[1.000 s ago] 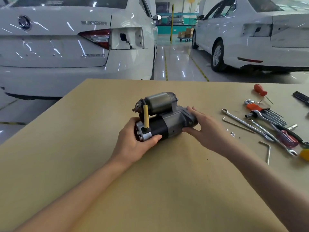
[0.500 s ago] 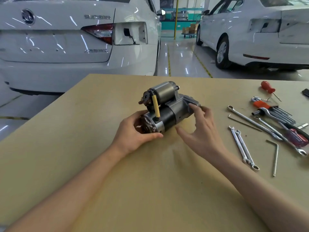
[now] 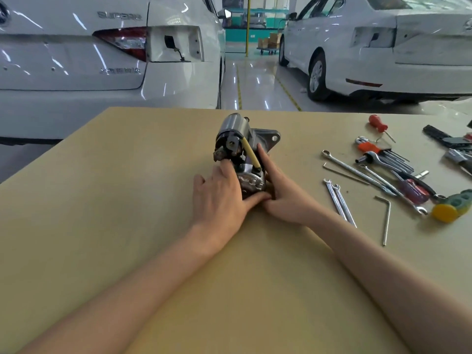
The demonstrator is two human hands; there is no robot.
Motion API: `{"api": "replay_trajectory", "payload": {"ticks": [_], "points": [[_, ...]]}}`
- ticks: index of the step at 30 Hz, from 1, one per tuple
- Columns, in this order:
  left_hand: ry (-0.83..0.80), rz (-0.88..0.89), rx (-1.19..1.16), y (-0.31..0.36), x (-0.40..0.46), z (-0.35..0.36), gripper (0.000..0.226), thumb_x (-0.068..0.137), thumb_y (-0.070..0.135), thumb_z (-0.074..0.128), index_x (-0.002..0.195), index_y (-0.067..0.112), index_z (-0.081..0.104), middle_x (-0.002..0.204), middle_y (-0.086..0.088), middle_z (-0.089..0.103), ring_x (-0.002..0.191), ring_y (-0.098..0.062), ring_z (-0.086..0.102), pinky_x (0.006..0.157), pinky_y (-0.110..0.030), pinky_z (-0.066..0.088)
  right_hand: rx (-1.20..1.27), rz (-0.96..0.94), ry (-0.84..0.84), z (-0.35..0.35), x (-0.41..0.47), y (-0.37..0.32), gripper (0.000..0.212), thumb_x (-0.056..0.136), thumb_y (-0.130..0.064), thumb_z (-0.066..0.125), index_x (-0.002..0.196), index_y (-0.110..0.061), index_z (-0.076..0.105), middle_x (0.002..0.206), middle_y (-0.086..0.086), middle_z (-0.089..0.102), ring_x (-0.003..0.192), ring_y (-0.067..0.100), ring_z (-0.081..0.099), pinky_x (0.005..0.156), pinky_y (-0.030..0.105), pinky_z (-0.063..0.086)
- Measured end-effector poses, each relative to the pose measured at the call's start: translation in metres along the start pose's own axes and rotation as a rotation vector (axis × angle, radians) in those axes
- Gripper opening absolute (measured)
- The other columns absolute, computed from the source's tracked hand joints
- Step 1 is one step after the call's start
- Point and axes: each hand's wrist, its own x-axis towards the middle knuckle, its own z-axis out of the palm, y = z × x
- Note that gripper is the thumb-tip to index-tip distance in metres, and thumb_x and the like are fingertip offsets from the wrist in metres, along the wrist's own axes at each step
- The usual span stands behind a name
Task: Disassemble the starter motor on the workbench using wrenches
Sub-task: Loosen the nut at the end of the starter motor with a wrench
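Grey metal starter motor on my tan table, left hand and right hand fingers both grasping it.

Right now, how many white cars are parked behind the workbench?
2. One white car stands behind the bench's left side, its rear facing us; the other white car is at the far right across the aisle. More may sit outside the view.
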Motion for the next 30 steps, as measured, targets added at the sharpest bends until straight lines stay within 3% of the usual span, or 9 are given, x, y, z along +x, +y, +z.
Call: {"api": "replay_trajectory", "payload": {"ticks": [4,7,9,11,14,17,19,22,30], "points": [[-0.012,0.028,-0.06,-0.005,-0.004,0.0,0.082,0.077,0.078,0.034,0.118,0.008,0.04,0.105,-0.006,0.064,0.092,-0.026,0.062,0.084,-0.041,0.038,0.045,0.017,0.024,-0.004,0.001,0.0,0.101,0.072,0.018,0.04,0.152,-0.033,0.005,0.159,-0.004,0.017,0.145,0.011,0.02,0.117,0.035,0.024],[-0.019,0.068,-0.132,-0.013,-0.003,-0.005,0.077,0.078,0.072,0.041,0.122,0.01,0.044,0.112,-0.008,0.059,0.101,-0.026,0.056,0.091,-0.04,0.04,-0.184,0.01,0.037,-0.018,-0.003,-0.003,0.094,0.076,0.012,0.037,0.151,-0.039,0.013,0.147,0.003,0.043,0.125,0.015,0.05,0.103,0.031,0.041],[-0.049,0.081,-0.21,-0.015,-0.002,-0.008,0.074,0.08,0.066,0.049,0.125,0.008,0.045,0.116,-0.009,0.056,0.106,-0.027,0.053,0.096,-0.041,0.04,-0.24,-0.002,0.097,-0.043,-0.007,-0.004,0.074,0.084,0.01,0.039,0.145,-0.03,0.037,0.13,0.007,0.06,0.109,0.014,0.061,0.096,0.032,0.047],[-0.06,0.076,-0.29,-0.015,-0.002,-0.011,0.07,0.081,0.059,0.057,0.126,0.006,0.047,0.118,-0.01,0.056,0.106,-0.028,0.054,0.097,-0.043,0.042,-0.097,0.049,0.191,-0.076,-0.014,-0.001,0.043,0.091,0.007,0.048,0.126,-0.015,0.06,0.113,0.01,0.068,0.094,0.014,0.067,0.09,0.033,0.052],[-0.086,0.058,-0.399,-0.017,-0.002,-0.012,0.068,0.08,0.052,0.067,0.129,0.008,0.05,0.119,-0.007,0.058,0.108,-0.026,0.056,0.097,-0.041,0.045,-0.052,0.22,0.326,-0.117,-0.029,0.02,0.015,0.086,0.001,0.063,0.095,-0.007,0.072,0.081,0.013,0.072,0.061,0.011,0.064,0.065,0.028,0.055],[-0.09,0.048,-0.474,-0.022,0.001,-0.014,0.066,0.075,0.051,0.072,0.126,0.012,0.055,0.118,-0.002,0.06,0.107,-0.02,0.057,0.093,-0.029,0.045,-0.165,0.423,0.231,-0.135,-0.041,0.039,0.004,0.082,-0.003,0.069,0.084,-0.001,0.073,0.064,0.009,0.069,0.051,0.014,0.062,0.048,0.026,0.05],[-0.07,0.041,-0.511,-0.022,0.003,-0.015,0.063,0.072,0.049,0.075,0.122,0.013,0.06,0.114,-0.001,0.063,0.103,-0.018,0.059,0.087,-0.026,0.045,-0.228,0.542,0.112,-0.137,-0.043,0.044,0.008,0.08,-0.009,0.073,0.076,-0.002,0.072,0.06,0.007,0.069,0.047,0.014,0.064,0.04,0.022,0.045],[-0.042,0.049,-0.548,-0.023,0.005,-0.017,0.06,0.067,0.045,0.079,0.116,0.014,0.066,0.109,0.0,0.067,0.098,-0.017,0.062,0.083,-0.023,0.043,-0.296,0.689,-0.071,-0.134,-0.043,0.041,0.014,0.079,-0.015,0.076,0.073,-0.004,0.072,0.061,0.006,0.071,0.05,0.015,0.067,0.038,0.017,0.043],[-0.03,0.047,-0.61,-0.026,0.004,-0.015,0.053,0.069,0.043,0.079,0.116,0.02,0.067,0.107,0.006,0.069,0.095,-0.015,0.064,0.078,-0.035,0.056,-0.266,0.802,-0.066,-0.127,-0.039,0.036,0.012,0.082,-0.01,0.068,0.081,0.002,0.068,0.062,0.012,0.071,0.05,0.017,0.066,0.042,0.019,0.047]]}}
